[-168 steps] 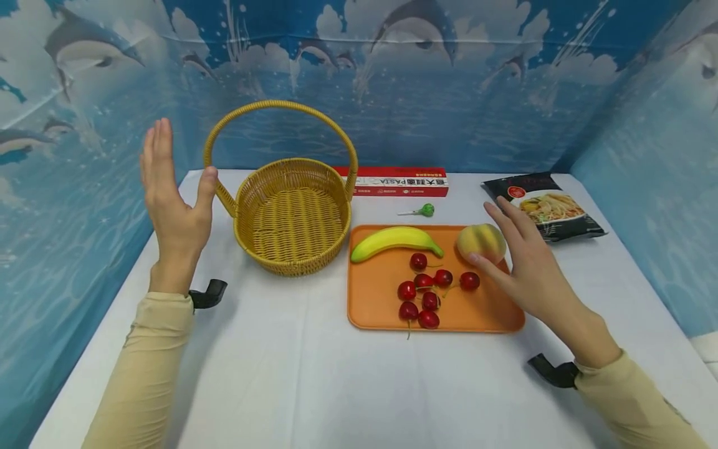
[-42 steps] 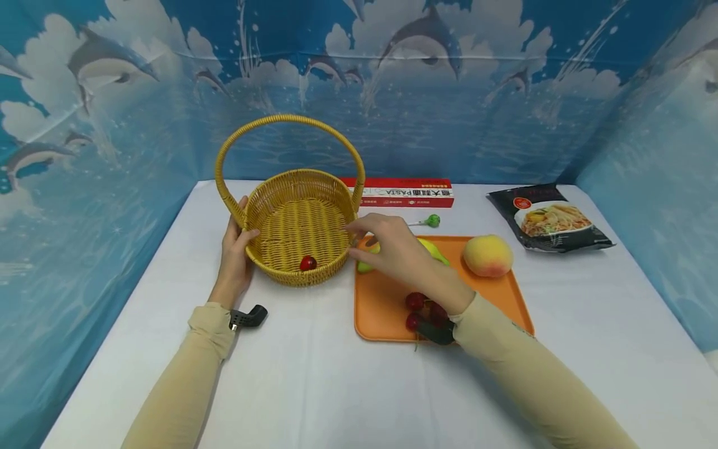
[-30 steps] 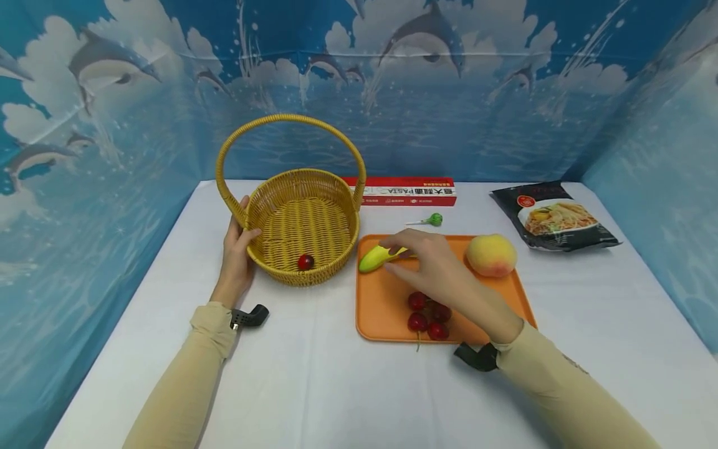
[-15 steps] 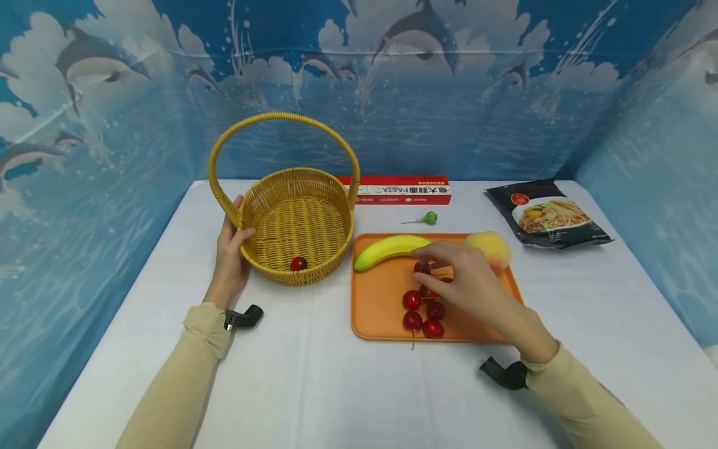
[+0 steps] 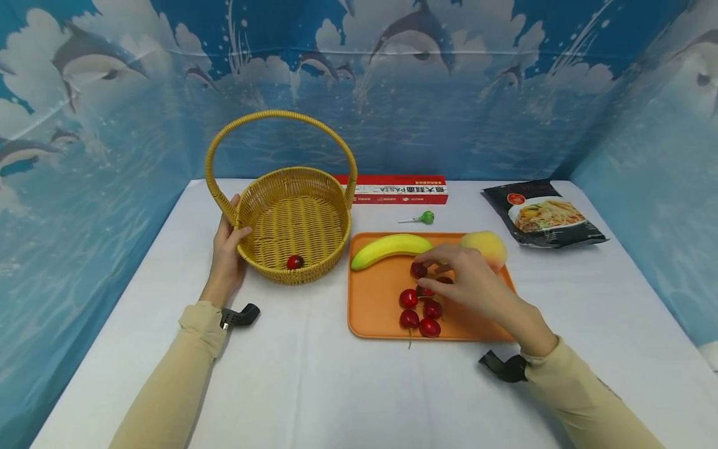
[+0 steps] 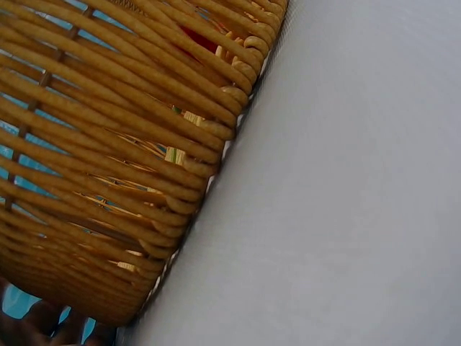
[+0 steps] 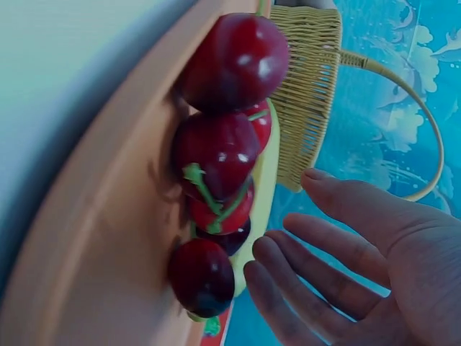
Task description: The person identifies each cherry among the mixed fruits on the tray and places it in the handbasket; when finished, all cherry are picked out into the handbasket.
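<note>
My left hand (image 5: 225,252) holds the side of the yellow wicker basket (image 5: 323,267), thumb over its rim, the other fingers behind the wall. One red cherry (image 5: 295,262) lies inside near the front. Over the orange tray (image 5: 370,318), my right hand (image 5: 477,280) has its thumb and fingers spread, the fingertips right at a dark cherry (image 5: 418,269). The right wrist view shows that hand (image 7: 360,252) with nothing between its fingers, beside several cherries (image 7: 216,155). A banana (image 5: 387,248) lies along the tray's back left. The hand partly hides a peach (image 5: 487,248).
Behind the tray lies a green lollipop (image 5: 426,217), stick pointing left. A red pasta box (image 5: 401,189) stands at the back, partly behind the basket. To the right is a black noodle packet (image 5: 546,215). A dolphin-print curtain (image 5: 392,125) surrounds the white table (image 5: 325,386).
The left hand has come down onto the basket. A cherry has gone from the tray's right into the basket. The right hand has returned from the basket to the remaining cherries.
</note>
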{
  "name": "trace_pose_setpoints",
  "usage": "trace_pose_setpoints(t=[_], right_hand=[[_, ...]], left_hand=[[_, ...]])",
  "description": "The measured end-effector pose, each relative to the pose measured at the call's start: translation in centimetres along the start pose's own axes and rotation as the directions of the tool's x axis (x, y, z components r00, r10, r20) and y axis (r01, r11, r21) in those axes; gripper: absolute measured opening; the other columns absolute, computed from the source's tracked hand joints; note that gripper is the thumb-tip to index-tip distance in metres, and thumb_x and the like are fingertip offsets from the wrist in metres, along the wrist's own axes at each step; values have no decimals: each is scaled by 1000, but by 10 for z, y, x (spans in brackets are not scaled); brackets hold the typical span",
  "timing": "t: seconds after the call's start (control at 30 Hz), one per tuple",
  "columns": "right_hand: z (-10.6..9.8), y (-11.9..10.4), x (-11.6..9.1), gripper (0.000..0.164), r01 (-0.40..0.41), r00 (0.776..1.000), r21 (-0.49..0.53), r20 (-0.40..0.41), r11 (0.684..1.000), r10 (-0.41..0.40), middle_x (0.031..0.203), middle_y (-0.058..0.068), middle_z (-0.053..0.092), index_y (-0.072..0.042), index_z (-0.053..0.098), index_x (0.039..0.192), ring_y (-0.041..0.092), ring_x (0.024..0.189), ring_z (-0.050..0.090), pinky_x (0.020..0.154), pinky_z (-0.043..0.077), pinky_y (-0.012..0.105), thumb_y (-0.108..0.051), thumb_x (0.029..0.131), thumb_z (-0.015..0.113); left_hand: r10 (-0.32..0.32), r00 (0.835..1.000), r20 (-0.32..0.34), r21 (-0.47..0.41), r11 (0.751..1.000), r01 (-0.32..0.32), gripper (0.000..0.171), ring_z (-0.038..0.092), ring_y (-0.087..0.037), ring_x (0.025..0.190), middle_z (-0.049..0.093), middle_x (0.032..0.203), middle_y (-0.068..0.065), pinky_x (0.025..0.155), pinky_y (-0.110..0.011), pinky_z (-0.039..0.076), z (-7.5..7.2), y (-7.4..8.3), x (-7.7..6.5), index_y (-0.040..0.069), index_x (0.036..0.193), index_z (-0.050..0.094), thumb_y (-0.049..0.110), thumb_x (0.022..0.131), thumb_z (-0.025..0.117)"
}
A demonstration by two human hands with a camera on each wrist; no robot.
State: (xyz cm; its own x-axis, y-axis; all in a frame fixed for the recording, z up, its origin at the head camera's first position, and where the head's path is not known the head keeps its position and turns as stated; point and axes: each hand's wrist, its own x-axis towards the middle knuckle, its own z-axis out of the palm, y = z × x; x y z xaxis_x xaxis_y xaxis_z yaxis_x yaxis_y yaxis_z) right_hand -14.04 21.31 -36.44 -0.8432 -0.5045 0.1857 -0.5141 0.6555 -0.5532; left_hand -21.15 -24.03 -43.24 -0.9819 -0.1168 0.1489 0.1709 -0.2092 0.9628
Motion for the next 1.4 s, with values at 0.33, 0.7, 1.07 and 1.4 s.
trace_pose_setpoints(t=[0.33, 0.7, 1.07, 1.4], right_hand=[[8, 4, 0, 37, -65, 998, -21, 17, 998, 66, 114, 6, 77, -8, 76, 124, 26, 103, 73, 87, 63, 46, -13, 88, 86], [15, 7, 2, 38, -63, 998, -32, 17, 998, 63, 121, 5, 74, -11, 74, 130, 26, 109, 65, 94, 60, 49, -14, 92, 82], [18, 15, 2, 33, -68, 997, -44, 29, 997, 70, 114, 2, 76, -10, 76, 126, 22, 102, 68, 92, 61, 46, -12, 93, 80], [17, 16, 3, 37, -116, 993, -71, 21, 991, 118, 116, 6, 77, -8, 76, 127, 24, 104, 71, 94, 61, 49, -12, 91, 83]], left_hand=[[-6, 1000, 8, -8, 1000, 6, 73, 31, -27, 156, 28, 173, 3, 126, -38, 31, 1, -1, -1, 36, 166, 33, 0, 103, 43], [-15, 1000, -1, -3, 1000, 15, 72, 31, -28, 156, 28, 173, 1, 121, -31, 36, -4, -1, -4, 34, 167, 31, 1, 103, 44], [-14, 1000, 22, 9, 1000, 14, 72, 30, -27, 157, 25, 173, 3, 126, -39, 31, -1, 1, 1, 33, 168, 28, 3, 105, 44], [-11, 1000, -1, -2, 1000, 11, 71, 32, -26, 156, 29, 172, 3, 125, -36, 33, -2, 1, -1, 33, 167, 31, 2, 104, 44]])
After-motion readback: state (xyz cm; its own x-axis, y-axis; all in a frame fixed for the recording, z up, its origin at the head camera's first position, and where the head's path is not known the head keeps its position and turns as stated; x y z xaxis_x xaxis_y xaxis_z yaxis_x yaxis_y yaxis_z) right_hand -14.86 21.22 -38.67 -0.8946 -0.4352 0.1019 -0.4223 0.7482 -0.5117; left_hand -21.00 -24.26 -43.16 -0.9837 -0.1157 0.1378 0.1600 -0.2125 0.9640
